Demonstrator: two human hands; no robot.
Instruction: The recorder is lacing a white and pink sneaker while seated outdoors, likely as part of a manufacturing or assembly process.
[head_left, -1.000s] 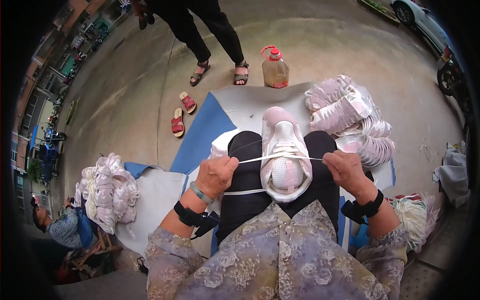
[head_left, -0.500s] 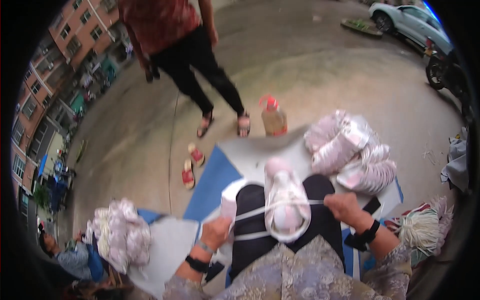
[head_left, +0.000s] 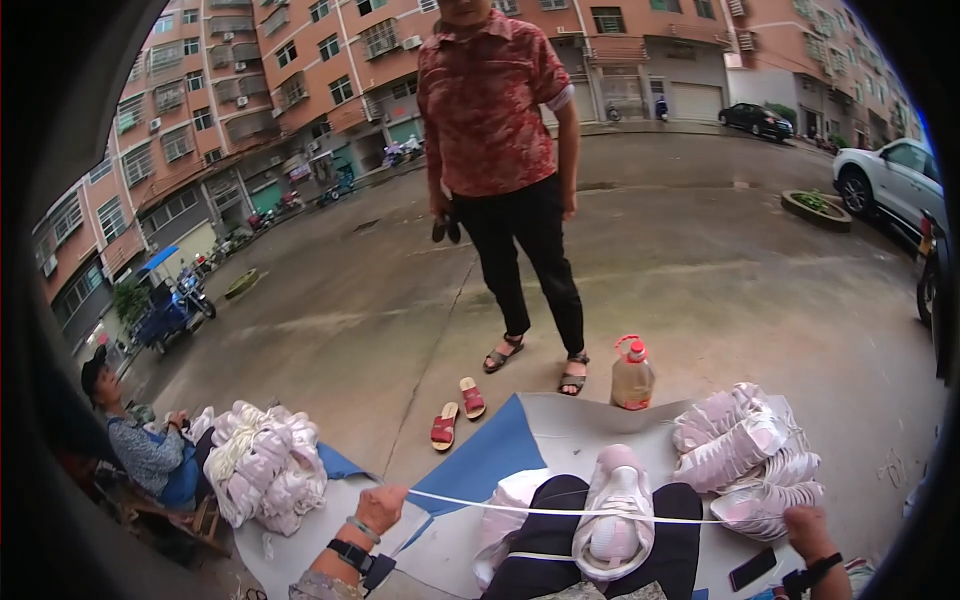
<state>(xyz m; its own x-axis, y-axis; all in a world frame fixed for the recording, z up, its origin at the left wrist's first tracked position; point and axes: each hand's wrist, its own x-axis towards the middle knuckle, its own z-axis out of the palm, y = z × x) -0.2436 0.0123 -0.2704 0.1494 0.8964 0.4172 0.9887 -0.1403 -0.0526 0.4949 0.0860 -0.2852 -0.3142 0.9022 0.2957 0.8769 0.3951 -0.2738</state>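
Observation:
A white and pink sneaker rests between my black-trousered knees, its toe pointing away from me. A white shoelace stretches tight across it, well out to both sides. My left hand is closed on the lace's left end. At the far side of my right knee, my right hand grips the other end, its fingers partly turned away. Another stretch of white lace lies over my left thigh, beside the sneaker. Next to that thigh is another pale pink and white shoe, partly hidden.
Piles of pink and white shoes stand right and left. A phone lies near my right hand. Ahead are a red-capped jug, red slippers and a standing person. Another person sits at left.
My hands have moved farther apart, drawing the lace out longer and tight across the sneaker. The view has tilted up, showing more buildings and the standing person's upper body.

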